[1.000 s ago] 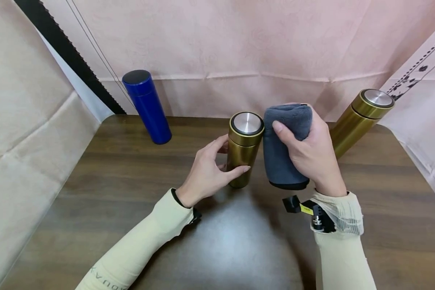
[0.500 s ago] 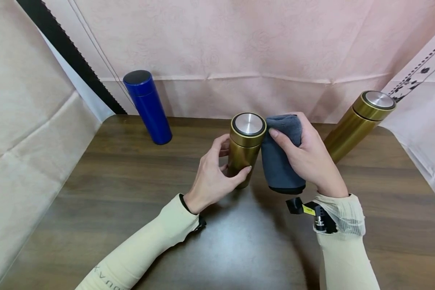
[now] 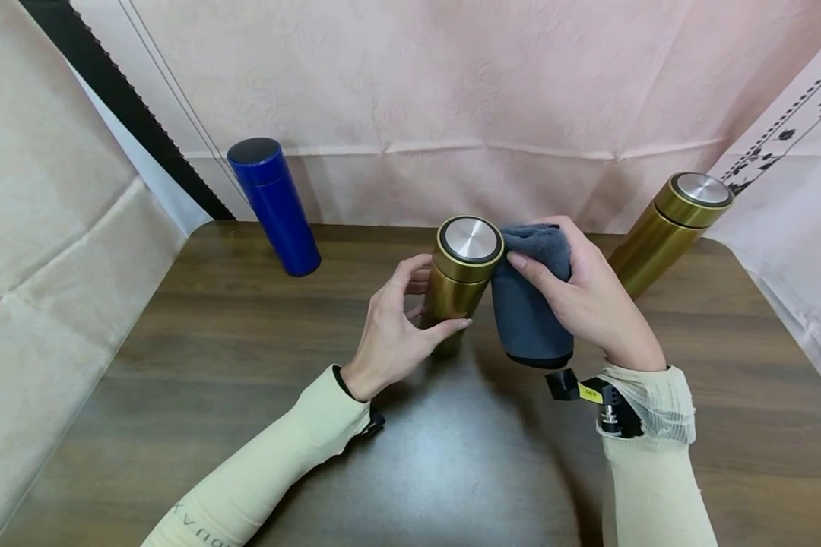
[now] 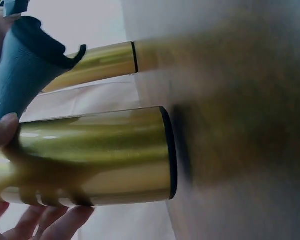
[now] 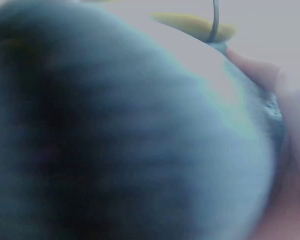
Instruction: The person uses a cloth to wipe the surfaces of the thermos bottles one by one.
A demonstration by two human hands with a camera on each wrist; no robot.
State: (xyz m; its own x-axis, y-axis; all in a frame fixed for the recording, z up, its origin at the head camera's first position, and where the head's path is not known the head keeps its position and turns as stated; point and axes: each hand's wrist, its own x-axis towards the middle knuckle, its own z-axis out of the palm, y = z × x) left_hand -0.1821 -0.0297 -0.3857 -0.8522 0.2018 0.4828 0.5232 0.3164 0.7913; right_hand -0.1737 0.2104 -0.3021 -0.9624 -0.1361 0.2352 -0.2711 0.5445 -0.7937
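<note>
My left hand [image 3: 397, 323] holds a gold thermos bottle [image 3: 454, 292] with a silver lid disc, thumb on the near side and fingers behind. In the left wrist view the base of this gold thermos bottle [image 4: 105, 155] sits very close to the tabletop, a dark reflection beside it. A folded dark grey cloth [image 3: 530, 311] is gripped in my right hand [image 3: 588, 296], thumb on its front. The cloth's upper edge meets the bottle's right side just below the lid. Blurred grey cloth [image 5: 140, 130] fills most of the right wrist view.
A blue thermos bottle [image 3: 277, 209] with a dark top stands at the back left of the wooden table [image 3: 246, 365]. Another gold thermos bottle [image 3: 670, 232] stands at the back right, partly behind my right hand. Pale pink cloth [image 3: 410, 83] hangs behind the table.
My right hand has brought the grey cloth a little lower and up against the bottle. The held bottle leans slightly more, its lid towards the right. The standing bottles stay put.
</note>
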